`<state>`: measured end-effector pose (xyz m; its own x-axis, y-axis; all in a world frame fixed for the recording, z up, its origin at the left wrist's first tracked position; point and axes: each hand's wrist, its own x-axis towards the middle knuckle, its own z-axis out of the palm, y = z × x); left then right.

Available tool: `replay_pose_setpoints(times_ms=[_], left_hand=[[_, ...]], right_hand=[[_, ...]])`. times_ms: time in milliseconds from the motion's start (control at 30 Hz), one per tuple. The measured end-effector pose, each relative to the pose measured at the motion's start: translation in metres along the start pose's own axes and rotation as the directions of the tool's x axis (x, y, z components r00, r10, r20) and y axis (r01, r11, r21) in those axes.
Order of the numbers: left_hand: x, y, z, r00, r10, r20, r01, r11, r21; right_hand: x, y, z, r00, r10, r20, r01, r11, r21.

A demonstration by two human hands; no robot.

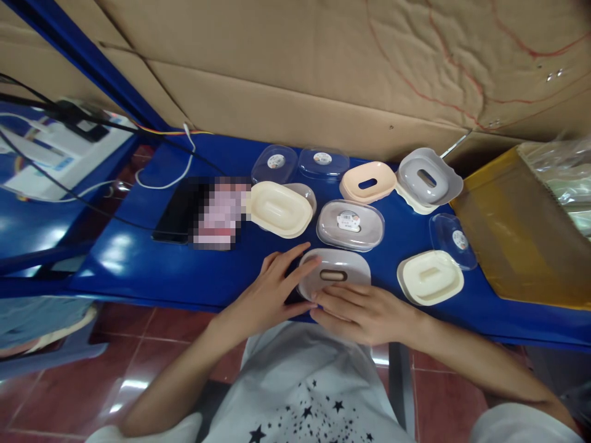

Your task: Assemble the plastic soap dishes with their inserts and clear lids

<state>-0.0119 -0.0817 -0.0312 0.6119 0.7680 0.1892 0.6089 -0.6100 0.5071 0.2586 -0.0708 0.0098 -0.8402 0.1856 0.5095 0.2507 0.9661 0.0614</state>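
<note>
A grey oval soap dish [357, 261] with a slot in its middle lies near the table's front edge. My left hand [277, 286] is at its left side, fingers spread, one fingertip over the rim. Across the near right rim, my right hand [364, 311] has its fingers curled and close together on the dish. Just behind stands a grey soap box [351, 224] under a clear lid with a label. To its left a cream dish [279, 209] rests partly over a grey piece. The underside of the dish in front of me is hidden.
Clear lids [272, 163] lie at the back. A peach dish [369, 178], stacked grey dishes [429, 175], a cream dish [431, 277] and another clear lid [452, 240] are rightward. A cardboard box [526, 234] bounds the right; a phone [173, 212] and cables lie left.
</note>
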Motion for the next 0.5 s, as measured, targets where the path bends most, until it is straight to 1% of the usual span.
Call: replay_pose_setpoints(times_ms=[100, 167, 267, 367, 433, 500], left_hand=[[-0.001, -0.002, 0.001, 1.000, -0.008, 0.017, 0.008, 1.000, -0.022], [-0.003, -0.002, 0.002, 1.000, -0.017, 0.012, 0.018, 0.998, -0.054], [-0.003, -0.003, 0.003, 1.000, -0.003, -0.007, 0.003, 0.998, -0.068], [-0.002, -0.004, 0.003, 0.999, 0.036, -0.027, -0.037, 0.998, -0.043], [-0.001, -0.004, 0.002, 0.998, 0.047, -0.031, -0.047, 0.999, -0.007], [0.000, -0.002, 0.000, 0.998, 0.043, -0.037, -0.042, 0.999, 0.033]], right_hand=[[0.000, 0.002, 0.000, 0.996, 0.047, 0.071, -0.044, 0.998, -0.052], [-0.001, 0.003, 0.002, 0.992, 0.059, 0.111, -0.050, 0.996, -0.078], [-0.004, 0.000, 0.008, 0.993, 0.033, 0.110, -0.027, 0.998, -0.063], [-0.005, -0.001, 0.014, 0.992, 0.026, 0.123, -0.020, 0.999, -0.046], [-0.004, 0.004, 0.010, 0.992, 0.023, 0.121, -0.023, 1.000, -0.004], [-0.007, 0.016, -0.007, 0.993, 0.067, 0.093, -0.071, 0.997, 0.032]])
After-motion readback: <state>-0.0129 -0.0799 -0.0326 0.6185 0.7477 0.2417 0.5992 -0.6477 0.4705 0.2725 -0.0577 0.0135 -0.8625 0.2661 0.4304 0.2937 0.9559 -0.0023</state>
